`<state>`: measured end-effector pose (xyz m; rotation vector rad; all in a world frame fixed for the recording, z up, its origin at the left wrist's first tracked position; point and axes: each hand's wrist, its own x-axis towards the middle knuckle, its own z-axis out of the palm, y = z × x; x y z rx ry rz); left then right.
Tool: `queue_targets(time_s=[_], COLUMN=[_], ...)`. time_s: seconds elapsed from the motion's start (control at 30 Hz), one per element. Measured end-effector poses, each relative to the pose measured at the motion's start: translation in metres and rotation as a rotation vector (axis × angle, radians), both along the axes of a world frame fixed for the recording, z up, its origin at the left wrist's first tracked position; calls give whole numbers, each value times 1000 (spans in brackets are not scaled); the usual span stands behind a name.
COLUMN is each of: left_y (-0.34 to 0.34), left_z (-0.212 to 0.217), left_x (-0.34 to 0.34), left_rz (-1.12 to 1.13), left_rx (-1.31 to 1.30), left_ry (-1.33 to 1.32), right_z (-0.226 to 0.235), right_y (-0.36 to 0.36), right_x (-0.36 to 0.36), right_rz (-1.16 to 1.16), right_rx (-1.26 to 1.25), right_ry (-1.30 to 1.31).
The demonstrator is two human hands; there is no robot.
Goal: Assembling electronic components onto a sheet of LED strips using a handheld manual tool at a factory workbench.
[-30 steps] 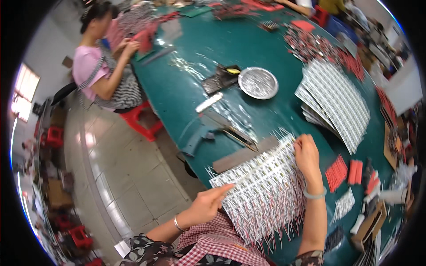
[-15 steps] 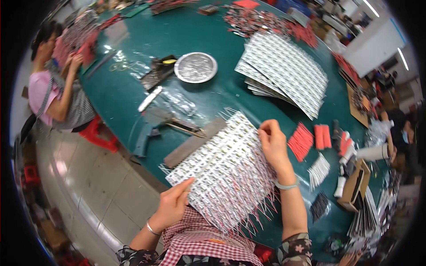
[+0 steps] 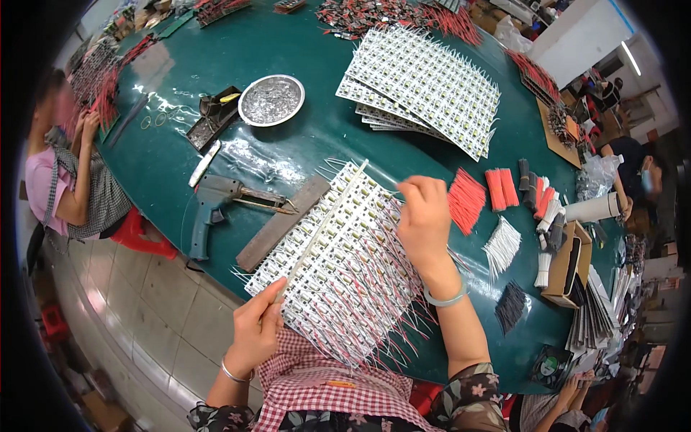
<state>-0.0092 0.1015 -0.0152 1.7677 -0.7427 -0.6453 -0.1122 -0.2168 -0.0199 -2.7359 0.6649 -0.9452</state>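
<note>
A white circuit-board panel (image 3: 345, 266) lies tilted at the table's near edge, its rows of small parts trailing many red and white wires toward me. With fingers pinched, my left hand (image 3: 253, 327) holds the lower end of a thin pale rod (image 3: 327, 219) that crosses the panel between rows. My right hand (image 3: 426, 227) is curled closed beside the panel's right edge, above the wires; what its slightly blurred fingers hold, if anything, cannot be made out. A grey-brown bar (image 3: 282, 225) lies along the panel's upper left side.
Further left are a soldering gun (image 3: 209, 216), a white-handled tool (image 3: 204, 164) and a metal bowl (image 3: 271, 101). Stacked panels (image 3: 425, 86) stand beyond. Red wires (image 3: 466, 200), white wires (image 3: 502, 245) and black wires (image 3: 510, 306) lie right, near an open carton (image 3: 568, 270). A co-worker (image 3: 61, 173) sits left.
The thin rod now lies plainly across the panel, its end in my left hand. My right hand has turned and stays by the right edge. The whole view has shifted slightly.
</note>
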Motion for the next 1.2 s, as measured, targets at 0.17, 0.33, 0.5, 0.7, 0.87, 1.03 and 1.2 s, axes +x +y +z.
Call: queue_targets(time_s=[0.17, 0.33, 0.5, 0.7, 0.87, 1.03, 1.2], left_y=[-12, -6, -8, -30, -72, -103, -122], left_z=[9, 15, 27, 64, 74, 64, 51], left_x=[14, 31, 66, 132, 167, 199, 215], left_rz=[-6, 73, 136, 4, -227, -354, -373], left_rx=[-51, -27, -20, 95, 124, 186, 260], left_ry=[-161, -167, -319, -641, -749, -777, -763], right_z=[-15, -31, -32, -28, -11, -30, -28], right_y=[3, 14, 23, 27, 18, 16, 20], right_x=[3, -14, -25, -31, -24, -15, -26], right_rz=[145, 110, 98, 116, 112, 35, 15], right_rx=[6, 39, -84, -56, 102, 16, 1], right_ry=[155, 195, 286, 306, 247, 298, 349])
